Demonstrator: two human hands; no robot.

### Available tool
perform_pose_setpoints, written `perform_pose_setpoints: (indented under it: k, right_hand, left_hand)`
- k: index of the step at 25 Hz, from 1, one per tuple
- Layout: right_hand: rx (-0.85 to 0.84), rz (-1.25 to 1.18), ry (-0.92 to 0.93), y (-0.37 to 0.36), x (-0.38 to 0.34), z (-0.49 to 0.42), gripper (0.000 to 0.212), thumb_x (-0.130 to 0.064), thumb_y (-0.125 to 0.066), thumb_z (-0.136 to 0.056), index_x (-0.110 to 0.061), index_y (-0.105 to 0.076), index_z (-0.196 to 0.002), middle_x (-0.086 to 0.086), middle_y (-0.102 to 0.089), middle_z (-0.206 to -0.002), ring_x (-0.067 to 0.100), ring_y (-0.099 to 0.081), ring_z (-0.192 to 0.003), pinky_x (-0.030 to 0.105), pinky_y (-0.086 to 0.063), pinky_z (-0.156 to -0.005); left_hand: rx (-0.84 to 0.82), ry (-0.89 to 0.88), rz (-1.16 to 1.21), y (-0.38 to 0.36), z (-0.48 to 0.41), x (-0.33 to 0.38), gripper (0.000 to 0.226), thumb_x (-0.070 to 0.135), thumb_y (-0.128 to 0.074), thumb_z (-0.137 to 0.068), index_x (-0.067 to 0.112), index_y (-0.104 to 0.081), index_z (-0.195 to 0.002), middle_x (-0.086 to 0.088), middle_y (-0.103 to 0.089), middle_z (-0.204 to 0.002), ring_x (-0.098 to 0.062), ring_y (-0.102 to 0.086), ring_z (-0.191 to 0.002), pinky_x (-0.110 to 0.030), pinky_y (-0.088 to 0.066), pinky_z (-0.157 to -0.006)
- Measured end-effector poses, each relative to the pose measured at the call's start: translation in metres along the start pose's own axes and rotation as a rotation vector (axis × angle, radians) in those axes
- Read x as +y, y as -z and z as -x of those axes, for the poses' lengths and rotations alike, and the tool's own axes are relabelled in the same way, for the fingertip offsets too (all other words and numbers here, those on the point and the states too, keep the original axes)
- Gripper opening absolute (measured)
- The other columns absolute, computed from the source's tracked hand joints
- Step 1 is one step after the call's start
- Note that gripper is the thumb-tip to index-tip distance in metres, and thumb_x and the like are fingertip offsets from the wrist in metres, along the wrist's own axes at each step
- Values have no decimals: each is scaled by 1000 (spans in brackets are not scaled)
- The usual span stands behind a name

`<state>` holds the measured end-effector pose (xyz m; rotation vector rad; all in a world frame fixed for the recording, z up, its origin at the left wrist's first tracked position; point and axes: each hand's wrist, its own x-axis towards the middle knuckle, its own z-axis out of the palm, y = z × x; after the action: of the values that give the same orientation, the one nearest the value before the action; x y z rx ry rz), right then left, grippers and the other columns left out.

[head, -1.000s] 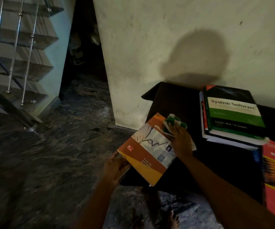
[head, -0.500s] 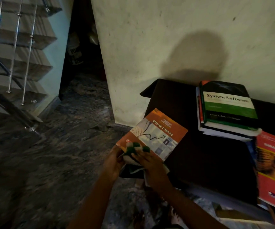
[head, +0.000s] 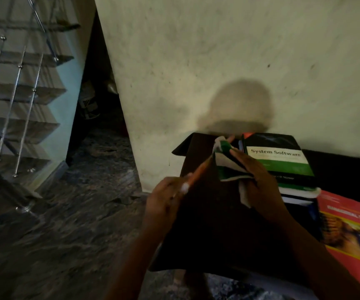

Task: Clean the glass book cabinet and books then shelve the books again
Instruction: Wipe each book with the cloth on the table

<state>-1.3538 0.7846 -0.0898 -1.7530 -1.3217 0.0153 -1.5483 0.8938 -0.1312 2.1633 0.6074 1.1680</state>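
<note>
wiping a book's edge beside the pile

the left hand (head: 167,199) gripped the orange book (head: 199,172) low down, fingers curled round its edge, tipping it up so that the edge met the cloth. the right hand (head: 259,180) held the green-and-white cloth (head: 225,161) bunched in curled fingers at the book's upper corner, probably to dust it. the book stood over the dark table (head: 337,165), just beside the system software book (head: 278,156); a red book (head: 352,224) lay near. the cabinet was out of view.
</note>
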Motion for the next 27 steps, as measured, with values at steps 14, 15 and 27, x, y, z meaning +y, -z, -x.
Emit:
perform_pose_setpoints:
  k: [14,15,27]
  right_hand:
    - [-359,96,-181,-77,67,-10,53,-3,-46,-93,-25,-37,-140,5,-37,-145,18,-36,-131,15,-32,-104]
    - [-349,114,-198,-86,76,-23,53,-3,-46,-93,-22,-36,-142,7,-37,-145,20,-36,-132,22,-30,-107]
    - [-553,239,76,-189,52,59,49,-17,-40,-86,-25,-50,-133,2,-52,-137,20,-54,-118,33,-47,-94]
  left_hand:
    - [-193,440,-130,-44,86,-93,49,45,-56,-85,28,-49,-130,-4,-45,-141,-26,-35,-134,-52,-25,-110]
    - [-158,641,-117,-40,78,-101,47,46,-58,-86,28,-50,-129,-4,-49,-136,-26,-43,-128,-51,-34,-107]
    - [116,1276,698,-20,69,-100,23,-11,-46,-90,2,-62,-100,-13,-67,-92,-14,-69,-68,-24,-58,-62]
